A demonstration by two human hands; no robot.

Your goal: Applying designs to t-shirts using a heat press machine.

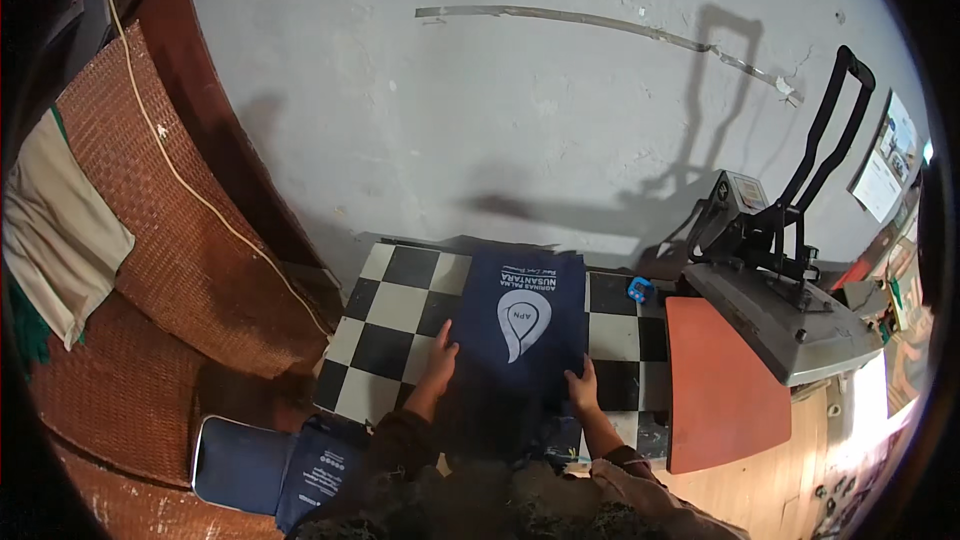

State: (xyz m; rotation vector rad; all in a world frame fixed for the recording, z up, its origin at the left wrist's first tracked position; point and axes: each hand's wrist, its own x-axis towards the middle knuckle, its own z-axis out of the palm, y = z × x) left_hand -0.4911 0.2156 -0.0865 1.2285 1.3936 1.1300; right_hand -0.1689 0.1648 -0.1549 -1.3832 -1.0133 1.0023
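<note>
A navy fabric piece (484,300) with a white printed emblem and lettering lies before me on a black-and-white checkered table (390,307). The print faces away from me, upside down in my view. My left hand (441,369) grips its left edge, fingers partly hidden at the cloth. At the opposite edge, my right hand (582,388) holds the fabric with the thumb side up. Its near end falls into shadow close to my body, where I cannot make out its border.
A heat press (780,315) with a tall black handle stands at right, its upper plate swung aside from an orange-red pad (724,390). A small blue digital timer (640,289) sits near the wall. More printed navy fabric (319,469) lies lower left, beside a dark-blue padded seat (244,465).
</note>
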